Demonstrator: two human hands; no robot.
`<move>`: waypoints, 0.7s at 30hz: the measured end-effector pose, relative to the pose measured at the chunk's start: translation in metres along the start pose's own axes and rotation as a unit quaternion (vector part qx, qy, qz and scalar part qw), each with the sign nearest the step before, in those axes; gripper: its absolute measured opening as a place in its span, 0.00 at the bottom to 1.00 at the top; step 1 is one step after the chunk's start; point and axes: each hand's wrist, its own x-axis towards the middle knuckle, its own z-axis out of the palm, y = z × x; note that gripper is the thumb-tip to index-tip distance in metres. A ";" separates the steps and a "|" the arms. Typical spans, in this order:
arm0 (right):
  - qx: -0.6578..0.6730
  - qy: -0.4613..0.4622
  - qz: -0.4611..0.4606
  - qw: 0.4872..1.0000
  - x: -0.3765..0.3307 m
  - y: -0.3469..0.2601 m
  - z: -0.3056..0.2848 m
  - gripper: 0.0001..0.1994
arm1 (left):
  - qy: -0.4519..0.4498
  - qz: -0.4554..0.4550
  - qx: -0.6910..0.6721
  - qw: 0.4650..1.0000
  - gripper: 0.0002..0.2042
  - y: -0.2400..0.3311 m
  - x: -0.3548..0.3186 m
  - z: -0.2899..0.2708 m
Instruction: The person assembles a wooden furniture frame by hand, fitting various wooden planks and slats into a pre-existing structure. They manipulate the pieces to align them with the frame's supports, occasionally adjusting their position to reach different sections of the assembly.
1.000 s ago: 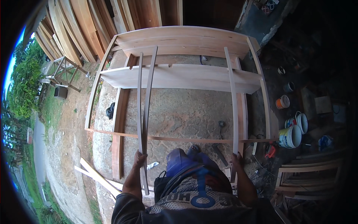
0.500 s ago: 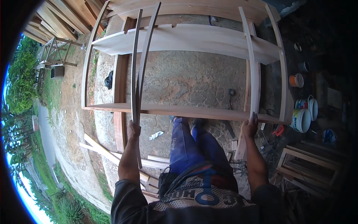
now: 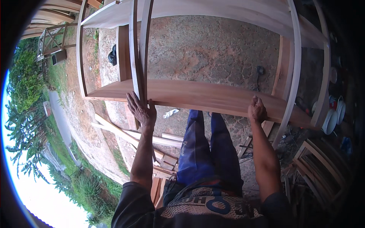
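Wooden frame [image 3: 213, 97] upright, shelves already fitted. Left hand [image 3: 141, 110] fingers curled round two thin slats [image 3: 137, 57]; right hand [image 3: 257, 110] fingers closed on shelf edge. Slats seemingly not yet fixed.

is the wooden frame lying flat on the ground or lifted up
Lifted: both hands, left hand and right hand, grip the wooden frame, with ground visible beneath it.

One wooden shelf frame [image 3: 213, 97], two thin wooden strips [image 3: 137, 49], two hands, two white buckets [image 3: 334, 114]
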 end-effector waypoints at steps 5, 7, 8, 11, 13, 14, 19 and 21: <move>-0.036 -0.027 0.019 0.999 0.004 -0.006 0.003 0.22 | -0.163 0.038 -0.146 0.975 0.13 0.038 0.010 0.038; -0.022 -0.044 0.036 0.998 0.009 -0.001 0.007 0.23 | -0.261 -0.051 -0.095 0.959 0.15 0.062 0.023 0.053; -0.030 -0.042 0.039 0.998 0.010 0.001 0.007 0.22 | -0.316 -0.100 -0.039 0.943 0.17 0.073 0.031 0.055; -0.043 -0.042 0.036 0.998 0.004 -0.008 0.001 0.21 | -0.348 -0.156 0.008 0.924 0.22 0.076 0.029 0.065; -0.031 -0.042 0.032 0.998 0.004 -0.004 0.001 0.20 | -0.350 -0.165 0.017 0.922 0.23 0.081 0.034 0.062; -0.040 -0.041 0.033 0.998 0.004 -0.005 0.001 0.19 | -0.367 -0.164 0.022 0.915 0.24 0.083 0.038 0.060; -0.035 0.013 0.011 0.999 0.003 -0.001 0.009 0.13 | -0.385 -0.184 0.032 0.904 0.23 0.083 0.042 0.056; -0.031 0.003 0.009 0.999 0.005 0.000 0.012 0.14 | -0.382 -0.184 0.031 0.905 0.23 0.081 0.042 0.055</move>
